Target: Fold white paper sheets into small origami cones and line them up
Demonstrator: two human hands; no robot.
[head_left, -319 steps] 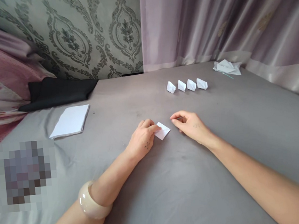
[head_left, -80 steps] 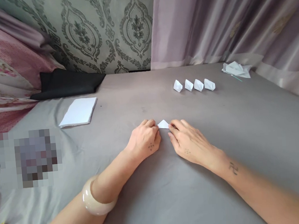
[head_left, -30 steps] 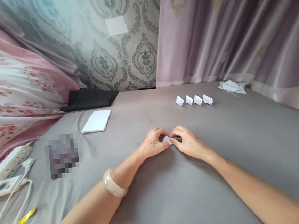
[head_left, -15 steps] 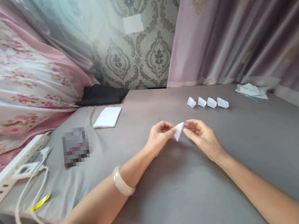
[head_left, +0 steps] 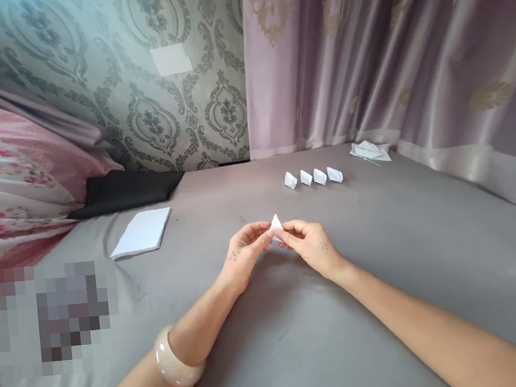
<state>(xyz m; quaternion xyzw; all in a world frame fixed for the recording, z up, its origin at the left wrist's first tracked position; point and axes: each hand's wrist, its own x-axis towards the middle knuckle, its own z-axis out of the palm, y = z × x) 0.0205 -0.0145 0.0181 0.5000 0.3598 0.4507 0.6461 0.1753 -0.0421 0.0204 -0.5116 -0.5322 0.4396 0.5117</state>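
Between my two hands is a small folded piece of white paper (head_left: 276,225), its pointed tip facing up. My left hand (head_left: 243,249) pinches its left side between thumb and fingers. The right side is gripped the same way by my right hand (head_left: 310,243). Both thumbs lie close together on the near face, and the fingers behind are partly hidden. Several folded white paper pieces (head_left: 320,176) stand in a row on the grey sheet beyond my right hand.
To the left lies a stack of white paper (head_left: 143,232), with a folded black cloth (head_left: 126,190) behind it. A blurred-out object (head_left: 72,315) sits at the lower left. Crumpled white paper (head_left: 370,150) rests by the curtain (head_left: 319,61) on the grey sheet (head_left: 381,255).
My right hand has closed in and now grips the paper too. The paper has turned so its point faces up. The view has swung to the right.
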